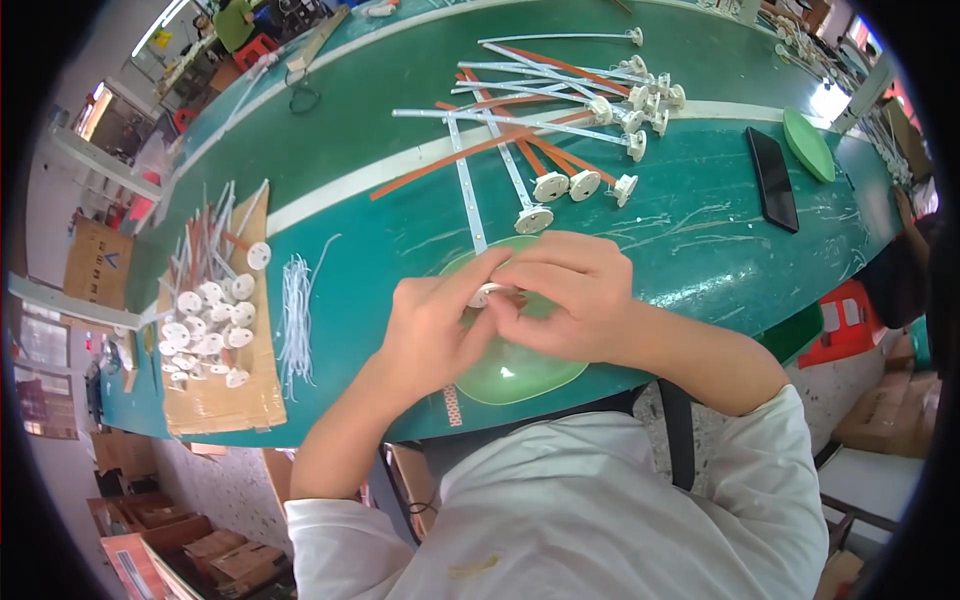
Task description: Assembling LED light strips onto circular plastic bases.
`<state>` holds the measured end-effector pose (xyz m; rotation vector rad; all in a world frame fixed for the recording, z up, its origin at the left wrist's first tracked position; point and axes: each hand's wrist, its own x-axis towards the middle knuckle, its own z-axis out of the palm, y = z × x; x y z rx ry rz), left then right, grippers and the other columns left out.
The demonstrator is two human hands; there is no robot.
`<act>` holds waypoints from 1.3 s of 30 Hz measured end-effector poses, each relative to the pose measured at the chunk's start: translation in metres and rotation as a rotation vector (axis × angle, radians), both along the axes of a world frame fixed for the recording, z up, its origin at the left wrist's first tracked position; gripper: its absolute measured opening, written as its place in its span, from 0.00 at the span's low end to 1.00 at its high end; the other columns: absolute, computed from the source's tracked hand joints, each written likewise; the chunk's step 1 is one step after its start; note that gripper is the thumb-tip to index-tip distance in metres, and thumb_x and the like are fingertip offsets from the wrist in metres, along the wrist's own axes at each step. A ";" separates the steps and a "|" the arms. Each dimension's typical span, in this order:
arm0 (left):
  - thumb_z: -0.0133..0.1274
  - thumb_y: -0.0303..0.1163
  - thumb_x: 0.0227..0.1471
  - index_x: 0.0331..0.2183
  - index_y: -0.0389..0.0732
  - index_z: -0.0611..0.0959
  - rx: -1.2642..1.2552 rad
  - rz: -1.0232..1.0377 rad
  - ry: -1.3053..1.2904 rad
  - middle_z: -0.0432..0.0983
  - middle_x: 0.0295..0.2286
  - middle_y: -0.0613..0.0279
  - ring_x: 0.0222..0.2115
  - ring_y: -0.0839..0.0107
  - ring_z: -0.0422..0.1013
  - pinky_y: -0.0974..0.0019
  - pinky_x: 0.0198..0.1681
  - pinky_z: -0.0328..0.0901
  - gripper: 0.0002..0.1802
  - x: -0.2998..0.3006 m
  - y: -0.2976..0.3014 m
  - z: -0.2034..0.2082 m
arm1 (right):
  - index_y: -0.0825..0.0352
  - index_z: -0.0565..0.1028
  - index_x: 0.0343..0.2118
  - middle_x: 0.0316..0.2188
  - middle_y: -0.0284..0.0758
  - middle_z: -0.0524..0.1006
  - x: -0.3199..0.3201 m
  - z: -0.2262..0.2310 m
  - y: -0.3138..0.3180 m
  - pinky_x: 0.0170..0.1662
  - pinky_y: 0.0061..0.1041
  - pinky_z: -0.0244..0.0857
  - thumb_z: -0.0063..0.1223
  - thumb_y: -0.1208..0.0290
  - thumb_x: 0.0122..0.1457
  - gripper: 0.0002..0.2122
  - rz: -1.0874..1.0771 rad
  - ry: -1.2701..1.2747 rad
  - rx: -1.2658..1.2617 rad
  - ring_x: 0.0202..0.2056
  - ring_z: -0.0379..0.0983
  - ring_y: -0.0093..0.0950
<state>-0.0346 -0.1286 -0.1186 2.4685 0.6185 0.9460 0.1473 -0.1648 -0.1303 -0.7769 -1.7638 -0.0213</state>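
Over a green plastic bowl (pixel 510 385), my left hand (pixel 430 315) and my right hand (pixel 575 295) meet with fingertips pinched together. Between them is a small white round cap (pixel 487 294), mostly hidden by the fingers. A white strip with small dots (pixel 466 190) runs away from the fingertips across the table; whether it joins the cap is hidden. Just beyond my hands lie finished-looking pieces of the same kind, such as a white round cap with a strip (pixel 533 220).
Several white and orange strips with caps (pixel 590 110) lie spread at the far middle. On the left, more capped strips (pixel 210 320) rest on cardboard (pixel 250 405), beside a bundle of thin white wires (pixel 297 330). A black phone (pixel 772 180) and green dish (pixel 808 146) lie right.
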 end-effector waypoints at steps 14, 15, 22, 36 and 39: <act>0.60 0.25 0.48 0.39 0.36 0.79 -0.060 0.097 -0.047 0.73 0.17 0.55 0.13 0.63 0.71 0.67 0.16 0.62 0.14 0.003 -0.014 0.002 | 0.69 0.81 0.35 0.31 0.39 0.80 0.018 0.015 0.002 0.30 0.24 0.71 0.64 0.81 0.47 0.10 0.226 -0.071 -0.234 0.28 0.78 0.33; 0.60 0.26 0.48 0.39 0.35 0.79 -0.012 0.128 -0.037 0.73 0.17 0.55 0.13 0.63 0.71 0.67 0.16 0.62 0.14 0.004 -0.017 -0.001 | 0.69 0.81 0.34 0.30 0.39 0.80 0.019 0.015 0.003 0.30 0.25 0.71 0.63 0.82 0.47 0.09 0.256 -0.065 -0.238 0.28 0.78 0.33; 0.61 0.25 0.46 0.41 0.34 0.79 0.065 0.173 -0.036 0.74 0.18 0.54 0.15 0.59 0.72 0.62 0.18 0.65 0.17 0.007 -0.020 -0.012 | 0.69 0.81 0.29 0.29 0.39 0.81 0.021 0.012 0.004 0.30 0.25 0.70 0.64 0.81 0.46 0.06 0.255 -0.087 -0.232 0.27 0.78 0.33; 0.64 0.26 0.47 0.48 0.42 0.80 -0.052 0.196 -0.278 0.78 0.25 0.59 0.22 0.65 0.73 0.69 0.25 0.67 0.23 -0.009 0.017 -0.002 | 0.66 0.78 0.36 0.30 0.35 0.77 0.018 0.015 -0.012 0.41 0.32 0.71 0.67 0.68 0.44 0.15 0.254 -0.576 -0.425 0.36 0.76 0.36; 0.66 0.26 0.43 0.49 0.40 0.80 0.236 0.070 -0.264 0.78 0.26 0.60 0.22 0.67 0.72 0.68 0.25 0.66 0.27 -0.010 0.019 -0.002 | 0.67 0.77 0.31 0.29 0.38 0.76 0.020 0.016 -0.012 0.41 0.36 0.70 0.62 0.71 0.46 0.09 0.387 -0.680 -0.627 0.36 0.75 0.38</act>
